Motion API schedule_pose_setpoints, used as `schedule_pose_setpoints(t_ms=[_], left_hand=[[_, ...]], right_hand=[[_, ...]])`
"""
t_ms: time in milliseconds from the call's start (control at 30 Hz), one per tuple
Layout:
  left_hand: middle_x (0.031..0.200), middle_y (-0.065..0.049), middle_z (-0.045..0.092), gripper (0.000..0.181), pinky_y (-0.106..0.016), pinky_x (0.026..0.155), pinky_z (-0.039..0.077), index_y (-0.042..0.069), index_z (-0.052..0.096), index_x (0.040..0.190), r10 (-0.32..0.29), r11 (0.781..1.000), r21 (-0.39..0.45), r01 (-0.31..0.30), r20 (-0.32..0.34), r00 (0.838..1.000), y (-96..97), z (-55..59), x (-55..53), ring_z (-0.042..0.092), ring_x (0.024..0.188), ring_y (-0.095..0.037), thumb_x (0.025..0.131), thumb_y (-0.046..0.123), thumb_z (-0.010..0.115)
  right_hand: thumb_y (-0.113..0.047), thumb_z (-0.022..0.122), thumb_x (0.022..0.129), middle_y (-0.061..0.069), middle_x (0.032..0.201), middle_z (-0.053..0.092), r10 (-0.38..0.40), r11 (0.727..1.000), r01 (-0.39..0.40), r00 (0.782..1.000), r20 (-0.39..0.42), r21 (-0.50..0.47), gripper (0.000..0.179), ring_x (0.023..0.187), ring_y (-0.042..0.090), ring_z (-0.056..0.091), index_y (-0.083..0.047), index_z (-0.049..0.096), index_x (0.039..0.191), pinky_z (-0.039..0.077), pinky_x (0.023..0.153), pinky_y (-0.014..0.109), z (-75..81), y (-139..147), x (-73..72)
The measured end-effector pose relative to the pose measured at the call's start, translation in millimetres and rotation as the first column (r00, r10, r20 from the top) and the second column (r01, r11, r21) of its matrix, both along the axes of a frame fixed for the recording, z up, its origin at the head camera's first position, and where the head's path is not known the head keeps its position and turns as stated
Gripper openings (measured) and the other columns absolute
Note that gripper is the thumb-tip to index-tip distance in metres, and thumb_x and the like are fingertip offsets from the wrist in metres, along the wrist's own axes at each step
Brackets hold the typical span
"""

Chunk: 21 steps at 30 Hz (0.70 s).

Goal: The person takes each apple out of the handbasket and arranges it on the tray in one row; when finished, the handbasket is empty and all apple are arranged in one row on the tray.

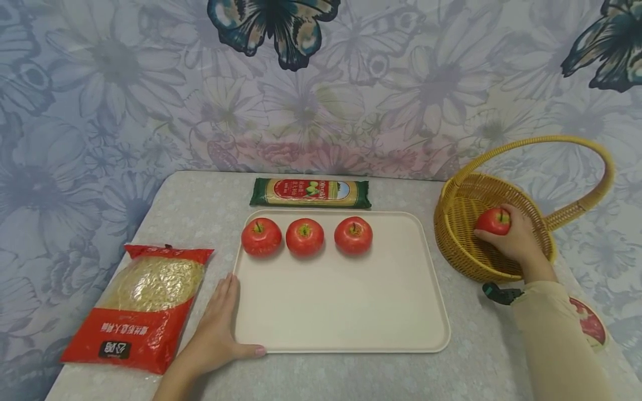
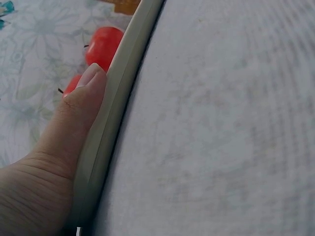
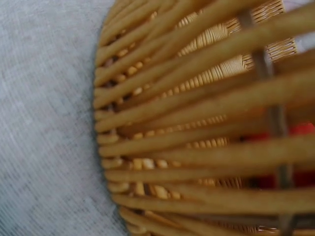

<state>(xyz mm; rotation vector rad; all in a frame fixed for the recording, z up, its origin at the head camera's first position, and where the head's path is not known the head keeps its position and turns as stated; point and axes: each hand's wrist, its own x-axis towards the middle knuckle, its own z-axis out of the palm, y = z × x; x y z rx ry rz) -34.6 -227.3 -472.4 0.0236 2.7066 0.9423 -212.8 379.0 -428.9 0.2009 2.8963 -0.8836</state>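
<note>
In the head view, my right hand (image 1: 521,236) reaches over the near rim of the yellow wicker basket (image 1: 451,245) and grips a red apple (image 1: 491,221) inside it. The right wrist view shows mostly the basket's weave (image 3: 147,98), with red glimpsed through the gaps. Three more red apples, left (image 1: 261,238), middle (image 1: 305,238) and right (image 1: 353,236), line the far side of a cream tray (image 1: 341,301). At the tray's near left corner rests my left hand (image 1: 213,328), fingers straight along the left side. Its thumb (image 2: 74,118) lies against the tray's edge.
Behind the tray lies a green-ended pack of spaghetti (image 1: 311,192). A red bag of pasta (image 1: 135,306) lies left of my left hand. The basket's tall handle (image 1: 546,138) arches up to the right. A round, red-topped item (image 1: 589,323) is partly hidden by my right sleeve (image 1: 557,340).
</note>
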Motion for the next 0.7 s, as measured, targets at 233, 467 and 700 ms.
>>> schedule_pose_setpoints(t_ms=[233,467,700], left_hand=[[0.166,-0.022,-0.005,0.158,-0.070,0.118,0.011,0.011,-0.006,0.160,-0.006,1.000,0.005,0.006,-0.025,1.000,-0.6,-1.8,2.2,-0.004,0.153,-0.045,0.048,0.070,0.088],[0.167,-0.021,-0.005,0.158,-0.070,0.117,0.011,0.011,-0.006,0.160,0.000,1.000,0.017,0.000,-0.024,1.000,-0.3,-1.3,2.2,-0.004,0.153,-0.044,0.047,0.068,0.089],[0.167,-0.021,-0.006,0.158,-0.070,0.117,0.010,0.011,-0.007,0.160,-0.002,1.000,0.013,0.003,-0.018,1.000,-0.6,-1.4,1.8,-0.005,0.153,-0.044,0.048,0.070,0.087]], right_hand=[[-0.049,0.069,0.089,0.043,0.145,0.021,0.010,1.000,-0.010,1.000,-0.012,0.007,0.102,0.128,0.059,0.028,0.004,0.011,0.155,0.035,0.096,0.075,-1.2,-0.1,-0.1],[-0.049,0.070,0.088,0.042,0.144,0.022,0.015,1.000,-0.015,1.000,-0.022,0.017,0.101,0.127,0.059,0.029,0.003,0.013,0.154,0.036,0.095,0.075,-1.8,0.7,-0.3],[-0.046,0.077,0.083,0.038,0.142,0.035,-0.006,1.000,0.007,0.993,-0.115,0.007,0.097,0.126,0.053,0.036,0.002,0.027,0.152,0.040,0.094,0.070,1.7,-4.4,1.5]])
